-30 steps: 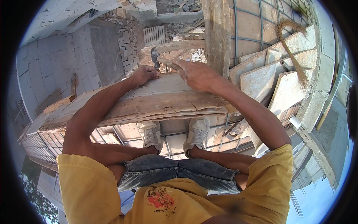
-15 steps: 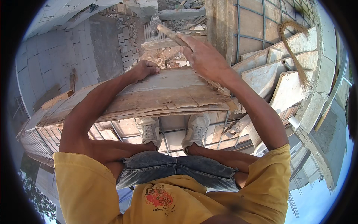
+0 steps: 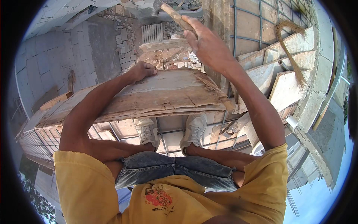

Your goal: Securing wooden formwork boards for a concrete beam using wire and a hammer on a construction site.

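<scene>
My right hand (image 3: 207,46) grips the wooden handle of a claw hammer (image 3: 174,15), raised above and beyond the far edge of a weathered plywood board (image 3: 164,97); its dark head is near the top of the view. My left hand (image 3: 143,71) rests at that board's far edge, thumb and fingers pinched on something I cannot make out. The board has layered, split edges and a splintered right end, and lies across in front of my white shoes (image 3: 192,130).
A rebar grid (image 3: 167,138) lies under my feet, another (image 3: 260,22) at upper right. Leaning boards (image 3: 283,93) and a bundle of thin wire (image 3: 298,74) are at the right, beside a concrete edge (image 3: 317,93). Below the far edge is a drop to rubble (image 3: 130,33) and block walls (image 3: 56,67).
My right hand has swung the hammer up and away from my left hand, toward the top of the view. My left hand has stayed pinched at the board's edge, shifting only slightly.
</scene>
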Demonstrator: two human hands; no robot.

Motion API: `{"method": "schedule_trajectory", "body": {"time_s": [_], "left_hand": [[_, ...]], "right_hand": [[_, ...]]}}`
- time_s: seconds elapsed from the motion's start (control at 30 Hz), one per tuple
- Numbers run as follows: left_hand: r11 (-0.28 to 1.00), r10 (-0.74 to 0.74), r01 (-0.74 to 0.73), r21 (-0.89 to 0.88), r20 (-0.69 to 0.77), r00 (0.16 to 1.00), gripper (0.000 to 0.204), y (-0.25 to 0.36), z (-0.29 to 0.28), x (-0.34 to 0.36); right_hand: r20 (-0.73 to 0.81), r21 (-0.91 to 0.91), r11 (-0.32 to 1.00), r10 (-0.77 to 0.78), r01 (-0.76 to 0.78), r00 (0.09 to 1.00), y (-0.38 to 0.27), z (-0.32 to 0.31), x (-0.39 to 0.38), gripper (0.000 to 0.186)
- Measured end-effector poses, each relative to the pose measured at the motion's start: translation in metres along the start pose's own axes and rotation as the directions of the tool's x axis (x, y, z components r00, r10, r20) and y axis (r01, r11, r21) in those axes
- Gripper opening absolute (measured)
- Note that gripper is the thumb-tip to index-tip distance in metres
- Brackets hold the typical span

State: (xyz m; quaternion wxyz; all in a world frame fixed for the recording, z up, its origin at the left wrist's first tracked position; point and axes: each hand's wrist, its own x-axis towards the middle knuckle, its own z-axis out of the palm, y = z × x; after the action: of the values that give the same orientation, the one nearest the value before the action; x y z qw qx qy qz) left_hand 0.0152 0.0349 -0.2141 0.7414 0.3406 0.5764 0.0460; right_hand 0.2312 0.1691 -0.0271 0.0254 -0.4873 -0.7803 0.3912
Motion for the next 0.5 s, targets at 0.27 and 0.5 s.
{"method": "schedule_trajectory", "body": {"time_s": [0.27,0.5], "left_hand": [[0.999,0.042,-0.041,0.022,-0.017,0.999,0.021,0.001,-0.001,0.01],[0.997,0.013,-0.011,0.07,-0.02,1.0,0.022,-0.017,0.004,0.003]], "right_hand": [[0.485,-0.152,0.987,0.124,-0.057,0.865,0.025,0.044,-0.016,0.047],[0.424,-0.188,0.977,0.175,-0.103,0.889,0.021,0.047,-0.025,0.044]]}}
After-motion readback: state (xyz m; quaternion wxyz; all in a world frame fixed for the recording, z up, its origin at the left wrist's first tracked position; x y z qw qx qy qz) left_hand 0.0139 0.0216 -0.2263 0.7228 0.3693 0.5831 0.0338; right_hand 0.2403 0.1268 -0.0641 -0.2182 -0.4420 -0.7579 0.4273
